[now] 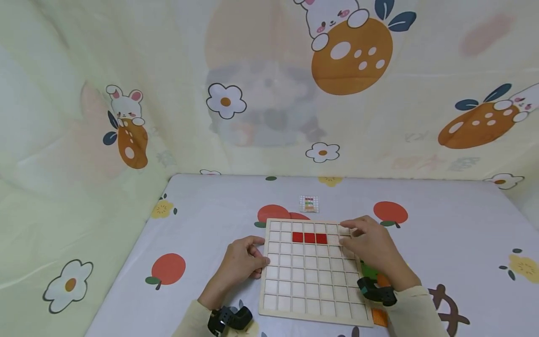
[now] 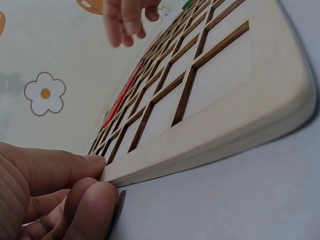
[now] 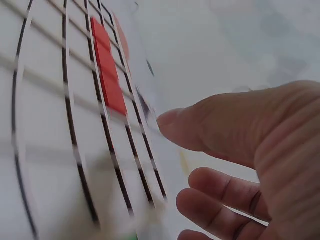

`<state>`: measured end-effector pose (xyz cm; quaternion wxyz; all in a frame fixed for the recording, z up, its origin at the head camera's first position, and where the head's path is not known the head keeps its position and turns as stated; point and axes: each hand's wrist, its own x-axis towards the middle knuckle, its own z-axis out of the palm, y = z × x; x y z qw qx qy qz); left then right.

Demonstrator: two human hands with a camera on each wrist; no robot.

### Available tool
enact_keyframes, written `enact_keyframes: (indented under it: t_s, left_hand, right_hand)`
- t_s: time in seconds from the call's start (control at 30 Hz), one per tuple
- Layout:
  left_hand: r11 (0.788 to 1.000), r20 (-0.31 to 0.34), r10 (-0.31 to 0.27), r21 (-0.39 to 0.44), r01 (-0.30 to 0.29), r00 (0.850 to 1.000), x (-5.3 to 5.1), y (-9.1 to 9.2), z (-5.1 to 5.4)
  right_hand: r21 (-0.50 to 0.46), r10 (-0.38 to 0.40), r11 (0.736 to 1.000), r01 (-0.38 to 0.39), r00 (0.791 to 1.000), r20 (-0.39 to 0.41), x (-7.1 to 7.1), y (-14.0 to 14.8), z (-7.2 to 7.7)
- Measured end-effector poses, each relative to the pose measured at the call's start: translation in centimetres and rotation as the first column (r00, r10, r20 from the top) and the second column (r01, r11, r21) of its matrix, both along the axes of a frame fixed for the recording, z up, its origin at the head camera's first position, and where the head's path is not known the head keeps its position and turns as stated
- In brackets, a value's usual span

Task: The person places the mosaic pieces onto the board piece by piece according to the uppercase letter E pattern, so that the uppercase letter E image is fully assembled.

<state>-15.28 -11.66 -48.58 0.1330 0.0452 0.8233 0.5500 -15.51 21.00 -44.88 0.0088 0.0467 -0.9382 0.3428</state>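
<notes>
A pale wooden grid board (image 1: pixel 316 318) lies on the table, with white squares framed by raised strips. Three red square tiles (image 1: pixel 309 238) sit side by side in its second row from the far edge. At the board's left edge, my left hand (image 1: pixel 242 258) pinches the rim, thumb on top and fingers curled against the side (image 2: pixel 55 195). My right hand (image 1: pixel 376 245) hovers by the far right corner. Its thumb and fingers are apart, with nothing seen between them (image 3: pixel 235 145). The red tiles (image 3: pixel 108 67) also show in the right wrist view.
Beyond the board lies a small card (image 1: pixel 309 204) with a coloured grid picture. Green (image 1: pixel 369 270) and orange (image 1: pixel 380 317) pieces show along the board's right side, partly hidden by the right arm. A patterned cloth wall (image 1: pixel 269 159) rises behind the table.
</notes>
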Motion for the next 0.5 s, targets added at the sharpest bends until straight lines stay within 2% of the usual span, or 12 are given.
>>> enact_keyframes:
  t_s: [0.3,0.5]
  left_hand:
    - [1.0,0.001,0.002,0.004,-0.002,1.0,0.0,-0.1,-0.1]
    - [1.0,0.007,0.002,0.007,-0.002,1.0,0.0,0.0,-0.1]
  right_hand:
    - [0.108,-0.129,0.986,0.126,0.991,0.021,3.0,5.5,-0.6]
    - [0.177,-0.186,0.968,0.177,0.982,0.033,4.3,8.7,-1.6]
